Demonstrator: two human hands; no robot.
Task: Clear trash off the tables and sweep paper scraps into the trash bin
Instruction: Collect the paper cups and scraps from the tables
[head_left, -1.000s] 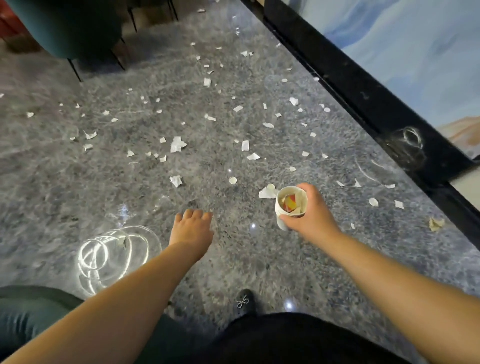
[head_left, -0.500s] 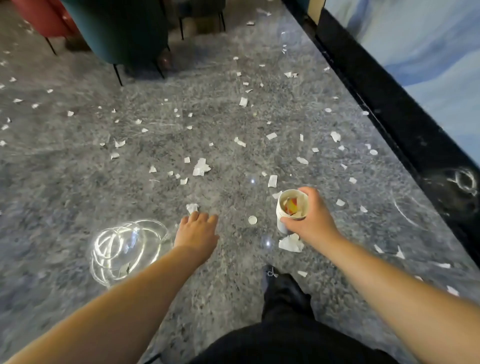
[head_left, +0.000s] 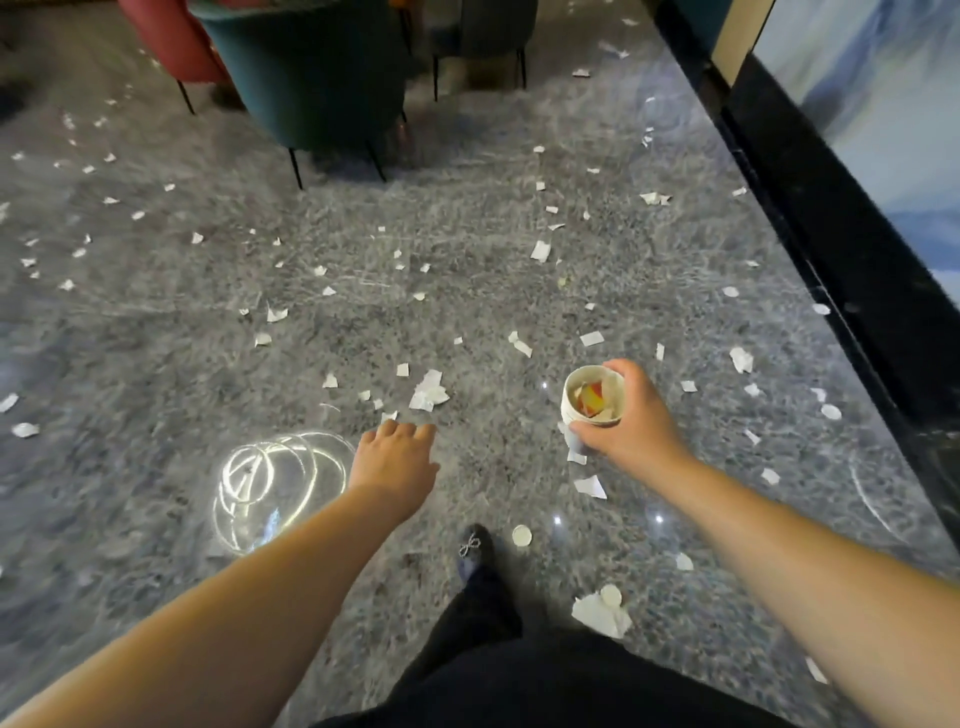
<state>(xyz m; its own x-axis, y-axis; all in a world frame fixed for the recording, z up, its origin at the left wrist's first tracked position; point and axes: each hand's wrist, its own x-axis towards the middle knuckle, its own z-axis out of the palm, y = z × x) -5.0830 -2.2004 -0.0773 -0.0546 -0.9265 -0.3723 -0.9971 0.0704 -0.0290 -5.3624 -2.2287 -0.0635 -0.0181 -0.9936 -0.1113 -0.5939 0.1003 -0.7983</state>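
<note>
The right hand grasps a white cup by its side, fingers and thumb curled round it; the cup is upright and holds paper and a red-yellow piece. The left hand is extended palm down over the floor, released, fingers loosely curved and holding nothing. White scraps lie scattered over the floor: a larger crumpled piece just ahead of the left hand, more ahead of and beside both hands, and some behind the right hand near a black shoe. A bright ring reflection lies left of the left hand. A teal chair stands well ahead of the hands.
</note>
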